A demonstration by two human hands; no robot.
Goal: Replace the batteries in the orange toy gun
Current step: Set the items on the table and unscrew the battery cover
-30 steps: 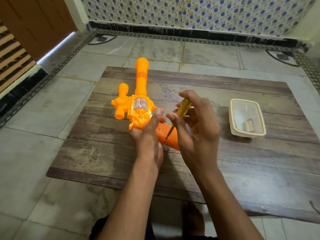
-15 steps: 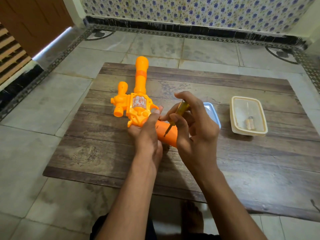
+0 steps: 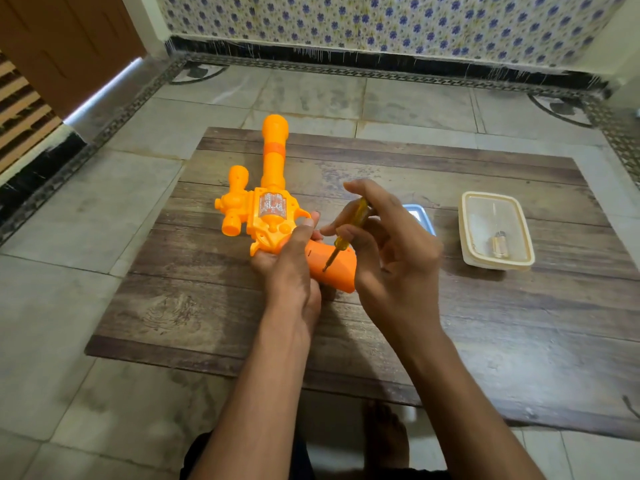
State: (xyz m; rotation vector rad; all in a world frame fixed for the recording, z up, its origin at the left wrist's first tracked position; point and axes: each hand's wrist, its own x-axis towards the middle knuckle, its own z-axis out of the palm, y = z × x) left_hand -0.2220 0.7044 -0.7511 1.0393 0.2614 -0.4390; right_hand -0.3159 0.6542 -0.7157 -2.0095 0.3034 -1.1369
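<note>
Your low wooden table (image 3: 485, 358) sits on a tiled floor (image 3: 69, 306), and everything lies on its far half.

Orange toy gun (image 3: 272, 209): one. It lies left of the table's middle, barrel pointing away from you, with the grip (image 3: 332, 268) toward you.

Your left hand (image 3: 289, 268) wraps the gun where body meets grip, thumb on top, pinning it to the table.

Your right hand (image 3: 391, 251) pinches a yellow-handled screwdriver (image 3: 346, 237) between thumb and fingertips, the other fingers loosely spread. The tip sits on the grip's face, apparently at a screw. The screw itself is too small to make out.

Clear plastic container (image 3: 497, 202): one, well to the right. One battery (image 3: 498, 245) lies in it; a second cannot be confirmed. A blue-rimmed piece (image 3: 420, 216) shows behind your right hand, possibly a lid; mostly hidden.

Risks, judged from this frame:
- The screwdriver stands tilted, not square to the grip. The tip could cam out and skid across the plastic toward your left thumb, which lies close by.
- The hold on the handle is light. Too little downward pressure may round the screw head.
- A freed screw could roll off the table, as nothing stands near the grip to catch it.
</note>
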